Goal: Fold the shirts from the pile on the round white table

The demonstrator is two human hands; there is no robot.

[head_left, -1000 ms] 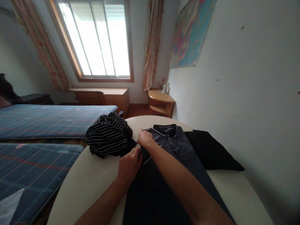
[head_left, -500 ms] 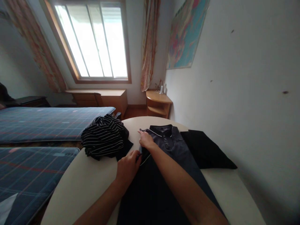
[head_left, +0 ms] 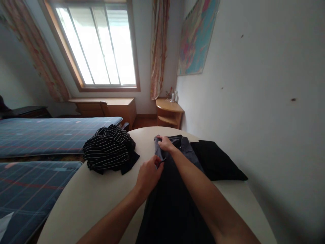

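Note:
A dark polo shirt [head_left: 175, 200] with a grey upper part lies lengthwise on the round pale table [head_left: 106, 200]. My left hand [head_left: 150, 172] is closed on the shirt's left edge, pinching the fabric between thumb and fingers. Farther up, near the shoulder and collar, my right hand [head_left: 165, 143] grips the same side of the shirt, its forearm crossing over the garment. The left side of the shirt is folded inward, and the button placket is mostly hidden by the fold and my right hand.
A crumpled black-and-white striped garment [head_left: 109, 149] sits at the table's left. To the right of the shirt lies a folded black garment [head_left: 218, 161], near the white wall [head_left: 274, 142]. Two plaid mattresses [head_left: 58, 135] stand left of the table. A corner shelf [head_left: 169, 106] is behind it.
Both hands have moved rightward with the shirt's left edge, folding that side inward over the shirt. The placket buttons, visible before, are now covered. The camera view has turned slightly right.

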